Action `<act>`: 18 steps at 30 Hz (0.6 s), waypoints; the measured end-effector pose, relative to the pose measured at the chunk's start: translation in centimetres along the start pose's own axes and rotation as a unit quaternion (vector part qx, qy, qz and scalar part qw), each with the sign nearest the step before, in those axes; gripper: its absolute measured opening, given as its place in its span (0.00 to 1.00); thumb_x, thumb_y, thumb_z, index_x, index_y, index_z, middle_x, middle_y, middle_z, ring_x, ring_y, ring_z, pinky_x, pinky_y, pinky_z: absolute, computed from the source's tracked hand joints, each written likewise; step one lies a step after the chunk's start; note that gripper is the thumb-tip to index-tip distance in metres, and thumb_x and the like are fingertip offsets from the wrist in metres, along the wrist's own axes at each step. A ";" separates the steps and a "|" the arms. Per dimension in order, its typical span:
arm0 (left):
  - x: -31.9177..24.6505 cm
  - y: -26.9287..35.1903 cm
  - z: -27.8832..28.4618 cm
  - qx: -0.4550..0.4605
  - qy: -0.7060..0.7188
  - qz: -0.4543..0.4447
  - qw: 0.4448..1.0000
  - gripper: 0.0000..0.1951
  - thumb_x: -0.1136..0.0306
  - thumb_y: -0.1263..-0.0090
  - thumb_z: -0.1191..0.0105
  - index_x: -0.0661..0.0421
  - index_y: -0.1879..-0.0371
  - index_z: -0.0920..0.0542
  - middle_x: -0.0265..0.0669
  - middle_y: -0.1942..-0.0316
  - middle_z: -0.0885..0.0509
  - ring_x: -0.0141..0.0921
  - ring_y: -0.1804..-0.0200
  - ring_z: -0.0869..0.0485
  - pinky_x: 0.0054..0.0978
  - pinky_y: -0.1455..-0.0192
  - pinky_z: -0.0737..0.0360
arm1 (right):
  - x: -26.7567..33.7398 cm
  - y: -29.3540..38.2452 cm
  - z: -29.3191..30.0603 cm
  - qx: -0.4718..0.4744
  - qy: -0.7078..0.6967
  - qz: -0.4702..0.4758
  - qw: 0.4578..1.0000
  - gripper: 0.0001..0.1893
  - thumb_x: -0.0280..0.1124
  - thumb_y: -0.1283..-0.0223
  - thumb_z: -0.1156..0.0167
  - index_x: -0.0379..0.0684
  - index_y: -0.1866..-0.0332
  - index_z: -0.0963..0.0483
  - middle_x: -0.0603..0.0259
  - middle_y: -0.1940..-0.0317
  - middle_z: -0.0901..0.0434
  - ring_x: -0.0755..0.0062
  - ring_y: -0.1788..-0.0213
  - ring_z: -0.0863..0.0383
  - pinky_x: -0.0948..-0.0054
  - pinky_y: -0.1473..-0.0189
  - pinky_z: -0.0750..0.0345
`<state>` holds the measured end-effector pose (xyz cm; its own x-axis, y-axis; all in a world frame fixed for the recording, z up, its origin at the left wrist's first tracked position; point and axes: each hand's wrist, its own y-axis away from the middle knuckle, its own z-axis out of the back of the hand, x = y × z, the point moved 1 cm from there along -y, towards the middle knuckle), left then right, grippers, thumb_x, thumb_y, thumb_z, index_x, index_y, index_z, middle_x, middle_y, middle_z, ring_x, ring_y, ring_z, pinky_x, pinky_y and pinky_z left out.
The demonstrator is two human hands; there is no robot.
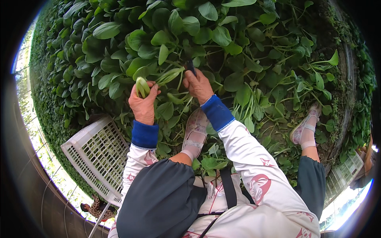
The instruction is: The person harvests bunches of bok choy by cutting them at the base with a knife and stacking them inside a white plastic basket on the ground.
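My left hand [145, 99] grips a small head of leafy greens [142, 86], its pale stalks showing between thumb and fingers. Another leafy green plant [169, 76] stretches from my left fingertips to my right hand, its pale base beside the right thumb. My right hand [198, 84] is closed around the dark handle of a tool [190, 67], probably a knife; its blade cannot be made out against the foliage. Dense leafy greens [107, 30] stand beyond both hands. Loose-lying greens [250, 104] cover the ground to the right of my right hand.
A white plastic crate [101, 151] stands tilted at my left, near the left forearm. My two feet rest among the plants. A soil edge [345, 89] curves along the right. Another crate [342, 175] and a person [367, 163] are at far right; another person [99, 208] is at lower left.
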<state>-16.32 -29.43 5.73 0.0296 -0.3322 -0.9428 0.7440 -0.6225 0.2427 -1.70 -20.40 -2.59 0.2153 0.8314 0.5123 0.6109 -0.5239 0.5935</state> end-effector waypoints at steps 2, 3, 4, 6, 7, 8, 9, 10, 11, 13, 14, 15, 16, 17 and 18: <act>-0.4 0.6 -0.3 0.007 0.013 0.003 1.000 0.08 0.83 0.39 0.40 0.62 0.64 0.22 0.37 0.62 0.18 0.28 0.63 0.18 0.24 0.61 0.16 | 1.1 0.2 -0.8 0.006 0.033 0.020 0.999 0.18 0.41 0.40 0.34 0.41 0.52 0.26 0.74 0.75 0.26 0.88 0.76 0.32 0.84 0.77 0.37; -0.6 0.9 -0.5 0.010 0.019 0.006 1.000 0.08 0.83 0.39 0.40 0.62 0.64 0.22 0.37 0.61 0.18 0.28 0.63 0.18 0.24 0.61 0.16 | 1.4 0.3 -1.0 0.008 0.050 0.028 0.998 0.18 0.39 0.42 0.32 0.41 0.51 0.26 0.74 0.73 0.25 0.88 0.75 0.30 0.84 0.75 0.34; -0.9 1.2 -0.6 0.023 0.010 0.009 1.000 0.08 0.83 0.39 0.41 0.62 0.63 0.22 0.37 0.60 0.18 0.28 0.62 0.18 0.24 0.60 0.17 | 1.7 0.3 -1.3 0.003 0.039 0.093 0.995 0.20 0.33 0.45 0.30 0.40 0.50 0.27 0.72 0.67 0.23 0.87 0.67 0.26 0.83 0.65 0.27; -2.1 1.9 -1.2 0.053 0.012 0.014 0.998 0.07 0.82 0.37 0.41 0.62 0.62 0.22 0.36 0.60 0.18 0.27 0.62 0.18 0.25 0.59 0.16 | 3.4 2.2 -1.9 0.018 0.050 0.123 0.991 0.20 0.32 0.46 0.30 0.39 0.50 0.27 0.71 0.64 0.23 0.85 0.62 0.25 0.82 0.60 0.26; -2.4 2.3 -1.3 0.067 0.015 0.019 0.997 0.07 0.82 0.37 0.41 0.62 0.61 0.23 0.35 0.60 0.19 0.26 0.62 0.18 0.25 0.58 0.16 | 4.2 3.3 -2.1 0.024 0.056 0.136 0.989 0.20 0.31 0.46 0.30 0.39 0.49 0.27 0.70 0.63 0.22 0.85 0.60 0.24 0.82 0.57 0.26; -2.4 2.7 -1.2 0.087 0.018 0.034 0.995 0.09 0.82 0.36 0.42 0.63 0.58 0.23 0.37 0.56 0.19 0.26 0.62 0.18 0.24 0.58 0.16 | 4.4 3.9 -2.0 0.014 0.076 0.160 0.984 0.18 0.28 0.46 0.31 0.39 0.51 0.27 0.70 0.62 0.22 0.85 0.61 0.24 0.82 0.57 0.25; -3.4 3.0 -1.5 0.093 0.010 0.033 0.995 0.10 0.82 0.36 0.42 0.63 0.57 0.23 0.38 0.55 0.19 0.26 0.61 0.18 0.24 0.58 0.16 | 4.9 4.4 -1.8 -0.004 0.070 0.167 0.983 0.17 0.26 0.45 0.32 0.39 0.52 0.27 0.70 0.62 0.23 0.85 0.61 0.24 0.82 0.57 0.26; -4.5 3.3 -1.7 0.096 0.004 0.034 0.995 0.10 0.82 0.36 0.43 0.64 0.56 0.24 0.39 0.53 0.19 0.26 0.61 0.18 0.24 0.59 0.15 | 5.1 4.9 -1.5 -0.022 0.066 0.172 0.983 0.16 0.25 0.45 0.32 0.39 0.52 0.27 0.70 0.62 0.23 0.85 0.61 0.25 0.82 0.57 0.26; -5.6 3.7 -1.8 0.100 -0.002 0.034 0.994 0.11 0.82 0.36 0.43 0.64 0.55 0.24 0.40 0.51 0.20 0.26 0.60 0.18 0.24 0.59 0.15 | 5.3 5.4 -1.2 -0.040 0.062 0.177 0.981 0.16 0.24 0.45 0.33 0.39 0.53 0.27 0.70 0.62 0.23 0.85 0.61 0.25 0.81 0.57 0.26; -8.2 4.4 -1.2 0.059 -0.081 -0.057 0.993 0.14 0.83 0.37 0.43 0.64 0.52 0.24 0.42 0.47 0.21 0.27 0.57 0.18 0.23 0.60 0.15 | 6.1 6.9 -1.3 -0.032 0.083 0.212 0.973 0.14 0.20 0.45 0.37 0.39 0.53 0.27 0.69 0.62 0.23 0.85 0.62 0.25 0.81 0.58 0.26; -9.5 4.6 -1.2 0.072 -0.130 -0.101 0.984 0.17 0.82 0.39 0.40 0.64 0.50 0.24 0.44 0.46 0.22 0.30 0.54 0.17 0.26 0.58 0.15 | 6.6 7.6 -1.2 -0.004 0.108 0.199 0.974 0.14 0.20 0.45 0.37 0.39 0.54 0.28 0.69 0.62 0.24 0.85 0.62 0.25 0.81 0.58 0.26; -10.5 4.6 -1.6 0.092 -0.170 -0.147 0.970 0.20 0.81 0.41 0.38 0.63 0.48 0.24 0.47 0.44 0.22 0.34 0.52 0.17 0.28 0.55 0.16 | 7.4 8.5 -1.0 0.018 0.137 0.191 0.972 0.14 0.19 0.45 0.38 0.38 0.54 0.28 0.69 0.63 0.24 0.85 0.62 0.25 0.81 0.58 0.25; -11.0 4.3 -1.8 0.153 -0.233 -0.232 0.932 0.25 0.79 0.44 0.35 0.63 0.45 0.24 0.47 0.42 0.23 0.38 0.47 0.19 0.34 0.49 0.19 | 7.6 9.1 -1.5 0.038 0.167 0.187 0.967 0.14 0.19 0.46 0.38 0.38 0.54 0.28 0.70 0.63 0.25 0.86 0.63 0.26 0.82 0.60 0.26; -11.2 3.9 -2.2 0.213 -0.291 -0.313 0.879 0.29 0.76 0.48 0.32 0.62 0.43 0.25 0.48 0.40 0.24 0.43 0.43 0.21 0.40 0.42 0.22 | 7.7 9.4 -1.9 0.062 0.169 0.183 0.966 0.14 0.20 0.46 0.38 0.38 0.54 0.28 0.70 0.63 0.25 0.86 0.64 0.27 0.83 0.62 0.27; -11.7 3.5 -3.0 0.252 -0.349 -0.353 0.831 0.37 0.71 0.53 0.29 0.60 0.38 0.27 0.45 0.38 0.24 0.48 0.36 0.27 0.44 0.32 0.34 | 7.6 9.5 -2.6 0.070 0.151 0.196 0.966 0.14 0.20 0.46 0.38 0.38 0.54 0.28 0.70 0.64 0.25 0.87 0.64 0.27 0.83 0.62 0.27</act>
<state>-12.06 -25.67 16.92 -0.8204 0.0225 -0.5714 0.0312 -0.9960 -0.0839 3.79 -19.55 8.53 0.2321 0.4706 0.8513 0.6292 -0.7400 0.2375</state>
